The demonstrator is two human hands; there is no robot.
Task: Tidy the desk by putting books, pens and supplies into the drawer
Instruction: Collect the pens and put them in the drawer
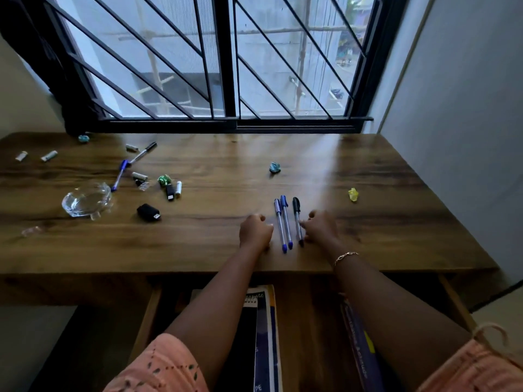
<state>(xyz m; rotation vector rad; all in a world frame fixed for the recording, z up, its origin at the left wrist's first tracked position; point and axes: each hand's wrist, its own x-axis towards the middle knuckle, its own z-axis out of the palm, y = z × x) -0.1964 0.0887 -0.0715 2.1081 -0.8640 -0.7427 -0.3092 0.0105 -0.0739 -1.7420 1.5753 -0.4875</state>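
Observation:
Three capped pens lie side by side near the front of the wooden desk (368, 227): two blue pens (283, 224) and a black pen (297, 219). My left hand (254, 230) rests on the desk just left of the blue pens, fingers curled, holding nothing. My right hand (321, 226) is at the black pen, its fingertips touching the barrel. Below the desk edge the drawer (144, 323) stands pulled out, with books (263, 335) lying inside between my arms. Two more pens (133, 162) lie at the far left.
A glass ashtray (86, 199), black USB sticks (148, 213), small batteries (48, 155) and crumpled wrappers in green (164, 180), teal (274, 167) and yellow (353, 194) are scattered over the desk. A barred window runs along the back edge, a wall along the right.

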